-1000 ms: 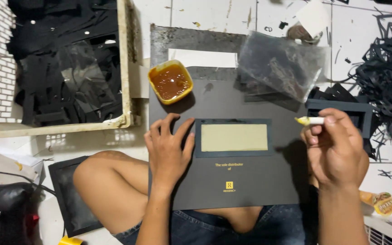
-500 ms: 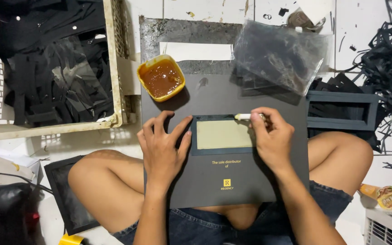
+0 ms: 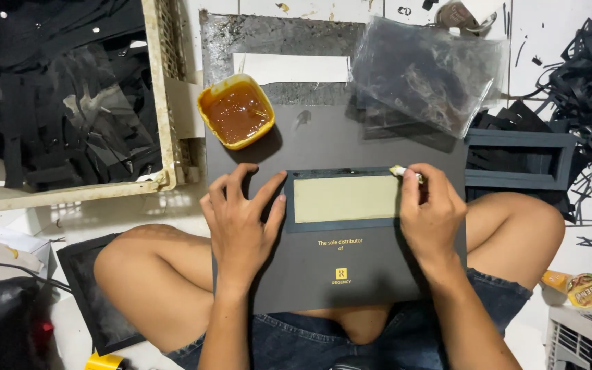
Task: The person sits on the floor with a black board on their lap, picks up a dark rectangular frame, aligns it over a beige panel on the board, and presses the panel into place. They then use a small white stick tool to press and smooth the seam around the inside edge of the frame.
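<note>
We pin the dark card (image 3: 351, 260) on our lap with left hand (image 3: 240, 218) spread flat; right hand (image 3: 429, 214) pinches the small brush (image 3: 403, 171) at the window's top-right corner. Keep strokes thin, along the frame edge.

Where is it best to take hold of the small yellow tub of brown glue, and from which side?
Grip the yellow tub by its outer walls just below the rim, coming straight down from above. It stands upright, open and nearly full of brown glue, so a level grip is safest. The left hand, flat on the dark card, is nearest.
</note>
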